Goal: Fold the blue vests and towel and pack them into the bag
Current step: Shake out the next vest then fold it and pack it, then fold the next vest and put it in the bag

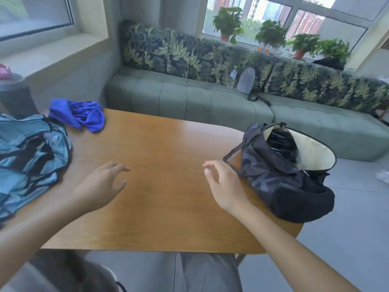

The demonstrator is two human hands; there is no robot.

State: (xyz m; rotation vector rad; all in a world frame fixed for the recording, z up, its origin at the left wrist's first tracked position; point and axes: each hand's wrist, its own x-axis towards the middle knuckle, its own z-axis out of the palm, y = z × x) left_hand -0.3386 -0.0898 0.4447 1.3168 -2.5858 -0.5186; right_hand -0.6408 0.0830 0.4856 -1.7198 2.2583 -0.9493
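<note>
Both hands hover over the table (160,157), arms reaching forward from the near edge, bare forearms. Left hand (99,184) palm down, fingers loosely spread and slightly bent, holding nothing. Right hand (223,184) turned more on its side, thumb up, fingers relaxed and a bit curled, holding nothing; the thin strap (232,153) of the bag runs just past its fingertips, contact not clear. Bag (282,175) lies just right of the right hand at the table's right edge, dark patterned fabric, mouth open showing a cream lining and something dark inside. Light blue vests (27,157) with dark trim sit in a crumpled heap left of the left hand, unfolded, hanging over the left table edge. Bright blue towel (84,114) bunched up beyond the left hand at the far left corner of the table, apart from the vests. Wooden tabletop between the hands bare. Beyond the table a green sofa (210,102) with leaf-print back cushions; a water bottle (233,75) and a grey pouch (246,81) rest on it. Potted plants (271,34) line the window sill (242,42) behind. Grey tiled floor (347,228) to the right, grey trousers (210,272) below the table edge.
</note>
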